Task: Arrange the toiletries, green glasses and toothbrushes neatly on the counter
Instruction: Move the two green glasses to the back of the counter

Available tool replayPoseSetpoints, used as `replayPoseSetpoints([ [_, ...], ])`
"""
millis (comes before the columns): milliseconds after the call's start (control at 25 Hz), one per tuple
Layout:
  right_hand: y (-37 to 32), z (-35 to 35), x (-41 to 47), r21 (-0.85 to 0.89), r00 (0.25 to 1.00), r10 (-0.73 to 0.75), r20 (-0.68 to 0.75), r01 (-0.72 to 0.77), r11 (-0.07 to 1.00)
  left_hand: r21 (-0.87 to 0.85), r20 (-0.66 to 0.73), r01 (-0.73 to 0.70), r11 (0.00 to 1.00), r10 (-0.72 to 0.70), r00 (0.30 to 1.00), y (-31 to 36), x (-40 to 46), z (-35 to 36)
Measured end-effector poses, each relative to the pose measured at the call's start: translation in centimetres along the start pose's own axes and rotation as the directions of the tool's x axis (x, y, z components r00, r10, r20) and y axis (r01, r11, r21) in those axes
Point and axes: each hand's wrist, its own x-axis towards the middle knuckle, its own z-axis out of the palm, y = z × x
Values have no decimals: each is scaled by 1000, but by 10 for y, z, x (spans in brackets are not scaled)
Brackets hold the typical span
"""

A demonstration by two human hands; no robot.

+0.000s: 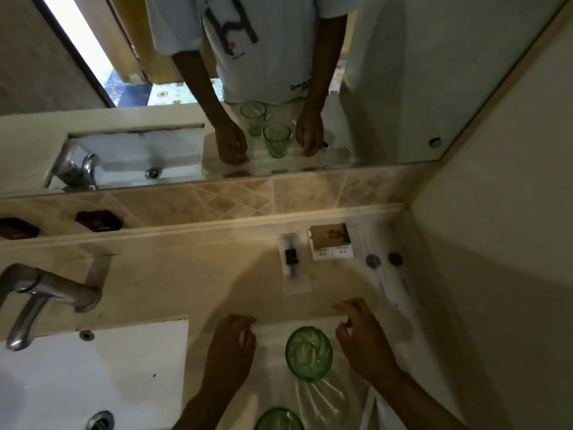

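Two hands, left [231,352] and right [362,339], hover half-curled and empty, a green glass [308,353] between them, touching neither.

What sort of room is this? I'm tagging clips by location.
Most likely a bathroom: a white sink with a metal tap set in the counter, a wall mirror above it, and green glasses on the counter.

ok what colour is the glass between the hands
Green: the clear ribbed glass tumbler is translucent green, shown best in the head view, looking down into it.
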Motion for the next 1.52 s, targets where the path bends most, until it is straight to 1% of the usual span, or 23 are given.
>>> replayPoseSetpoints([
  [80, 2, 1, -26, -35, 998, 51, 20, -50, 998, -60, 37, 131, 990, -129, 991, -2, -27, -11],
  [200, -1, 0, -52, 15, 996, 85, 23, -85, 996, -160, 90, 248, 956, -236, 968, 0, -54, -19],
  [280, -5, -3, -61, 60, 991, 119, 55, -122, 991, -214, 155, 271, 939, -241, 958, 6, -61, -21],
  [360, -5, -4, -66, 109, 988, 115, 102, -126, 986, -257, 209, 272, 927, -221, 953, 16, -60, -19],
  [400, -3, -3, -68, 134, 987, 115, 116, -130, 982, -281, 224, 292, 914, -234, 946, 23, -58, -19],
  [560, 1, 0, -71, 190, 985, 103, 141, -129, 973, -444, 265, 427, 788, -340, 902, 53, -49, -15],
  [680, 2, 4, -68, 232, 973, 93, 213, -143, 962, -519, 288, 501, 692, -410, 865, 73, -53, -15],
  [760, -2, 7, -66, 257, 961, 107, 254, -174, 951, -546, 327, 531, 649, -418, 847, 78, -53, -13],
  [840, -8, 10, -65, 301, 959, 111, 262, -190, 934, -560, 397, 552, 618, -385, 834, 77, -51, -10],
  [960, -15, 11, -65, 336, 961, 126, 245, -206, 919, -565, 453, 550, 615, -326, 830, 75, -46, -7],
  [1080, -24, 11, -65, 336, 964, 140, 228, -213, 918, -609, 451, 530, 589, -292, 843, 69, -42, -7],
  [1200, -39, 18, -65, 358, 968, 135, 214, -206, 911, -620, 447, 489, 614, -236, 863, 58, -42, -19],
  [1280, -52, 24, -64, 392, 977, 118, 178, -180, 902, -634, 408, 423, 648, -185, 894, 51, -42, -32],
  [1400, -83, 31, -58, 488, 988, 69, 140, -130, 863, -658, 292, 319, 683, -159, 943, 36, -37, -58],
  [1440, -93, 33, -56, 526, 989, 61, 135, -124, 841, -673, 261, 310, 671, -176, 949, 32, -34, -66],
  [1520, -108, 37, -51, 601, 992, 32, 120, -98, 793, -737, 226, 315, 597, -221, 949, 23, -29, -77],
])
